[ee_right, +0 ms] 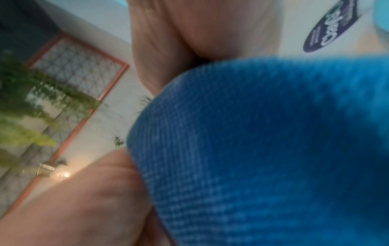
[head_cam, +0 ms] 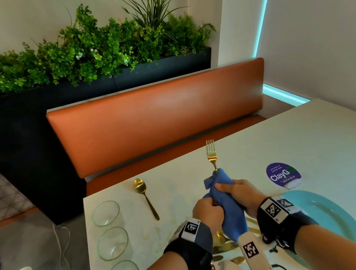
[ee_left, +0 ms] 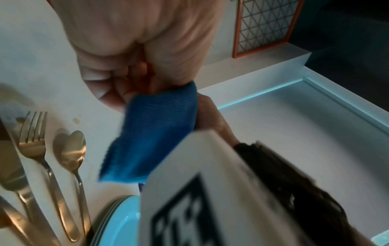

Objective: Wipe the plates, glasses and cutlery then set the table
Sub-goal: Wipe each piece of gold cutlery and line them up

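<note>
Glasses: three [head_cam: 106, 213]. Forks: two [head_cam: 211, 154]. Spoons: two [head_cam: 145, 197]. Blue cloth: one [head_cam: 224, 199]. Plate stack: one [head_cam: 336, 213].

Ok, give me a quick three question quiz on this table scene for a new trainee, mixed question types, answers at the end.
1. True or false: the blue cloth is wrapped round the handle of the gold fork, whose tines stick out above it.
2. How many empty glasses stand in a row along the table's left edge?
   A. two  B. three  C. four
3. Fill in: the lone gold spoon lies on the table between the glasses and the ____.

Key
1. True; the right hand and left hand both grip the cloth.
2. B
3. Fork
</note>
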{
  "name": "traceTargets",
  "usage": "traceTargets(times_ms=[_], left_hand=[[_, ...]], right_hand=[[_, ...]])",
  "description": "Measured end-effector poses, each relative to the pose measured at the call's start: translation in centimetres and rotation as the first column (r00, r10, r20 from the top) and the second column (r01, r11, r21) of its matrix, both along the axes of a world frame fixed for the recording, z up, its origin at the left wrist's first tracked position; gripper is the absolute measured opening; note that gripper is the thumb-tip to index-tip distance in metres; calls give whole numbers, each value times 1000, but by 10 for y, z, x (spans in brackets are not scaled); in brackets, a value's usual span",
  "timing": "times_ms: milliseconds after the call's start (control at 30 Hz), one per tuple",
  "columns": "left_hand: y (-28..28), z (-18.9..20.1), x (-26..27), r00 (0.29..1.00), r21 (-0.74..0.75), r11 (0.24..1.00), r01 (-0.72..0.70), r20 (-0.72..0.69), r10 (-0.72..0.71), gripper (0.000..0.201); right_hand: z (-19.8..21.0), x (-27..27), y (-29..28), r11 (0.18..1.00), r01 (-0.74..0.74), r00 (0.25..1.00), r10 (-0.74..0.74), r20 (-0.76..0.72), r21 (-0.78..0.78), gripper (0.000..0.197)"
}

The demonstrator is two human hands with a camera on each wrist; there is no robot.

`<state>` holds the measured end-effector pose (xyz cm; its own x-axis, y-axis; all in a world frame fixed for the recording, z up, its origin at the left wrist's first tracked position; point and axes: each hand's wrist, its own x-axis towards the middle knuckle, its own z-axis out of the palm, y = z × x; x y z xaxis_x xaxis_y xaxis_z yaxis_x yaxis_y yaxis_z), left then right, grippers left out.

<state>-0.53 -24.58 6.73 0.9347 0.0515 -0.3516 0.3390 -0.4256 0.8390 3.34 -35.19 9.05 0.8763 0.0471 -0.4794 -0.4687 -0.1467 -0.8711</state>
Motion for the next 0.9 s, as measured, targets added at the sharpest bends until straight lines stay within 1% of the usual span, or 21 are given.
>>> traceTargets(times_ms=[33, 100, 167, 200, 233, 267, 333, 367, 400, 467, 500, 567, 667, 767, 833, 867, 900], left_hand=[[1, -1, 0, 1000, -3, 1000, -13, -12, 13, 24], [2, -4, 1, 997, 9, 1000, 20, -69, -20, 23], [8, -6, 9, 985, 82, 989, 124, -131, -112, 18], [13, -4, 14, 974, 136, 974, 183, -158, -161, 18], [20, -1, 21, 973, 179, 964, 197, -160, -170, 18], [28, 1, 29, 979, 204, 964, 172, -139, -146, 19], [40, 3, 42, 997, 194, 980, 39, -77, -25, 25], [44, 3, 48, 998, 134, 990, -45, -38, 50, 23], [45, 3, 52, 995, 43, 994, -99, -28, 101, 20], [41, 6, 61, 989, -119, 982, -146, -56, 141, 21], [38, 7, 65, 985, -161, 973, -167, -79, 156, 24], [37, 5, 72, 974, -205, 954, -219, -110, 200, 27], [43, -1, 81, 953, -289, 912, -290, -176, 248, 29], [55, -8, 94, 937, -292, 901, -321, -232, 259, 33], [67, -17, 108, 924, -270, 893, -359, -240, 299, 34], [74, -19, 114, 916, -236, 896, -377, -235, 324, 34], [83, -23, 119, 909, -166, 906, -389, -230, 348, 34]], right_hand=[[-1, -1, 1, 998, -44, 999, 44, -5, -36, 18], [-4, 0, 1, 982, -128, 991, 131, 9, -136, 10], [-4, 5, 0, 961, -139, 988, 151, 31, -237, 12], [-4, 8, -1, 957, -129, 989, 143, 37, -259, 12], [-4, 11, -3, 955, -121, 990, 136, 39, -272, 12], [-3, 13, -5, 951, -121, 990, 136, 33, -283, 12], [-4, 17, -8, 935, -156, 986, 165, 2, -319, 14], [-5, 18, -7, 923, -181, 982, 188, -11, -339, 15], [-6, 19, -4, 914, -200, 978, 206, -23, -354, 15], [-10, 23, 4, 894, -235, 970, 238, -39, -381, 19], [-12, 26, 9, 880, -254, 965, 258, -45, -401, 26], [-15, 32, 19, 857, -295, 953, 296, -65, -423, 35], [-20, 42, 27, 835, -343, 937, 337, -93, -431, 38], [-27, 53, 32, 792, -410, 910, 390, -142, -452, 40], [-31, 59, 34, 742, -464, 882, 437, -177, -483, 29], [-32, 61, 33, 717, -487, 869, 457, -190, -499, 25], [-34, 64, 32, 693, -507, 856, 474, -205, -513, 24]])
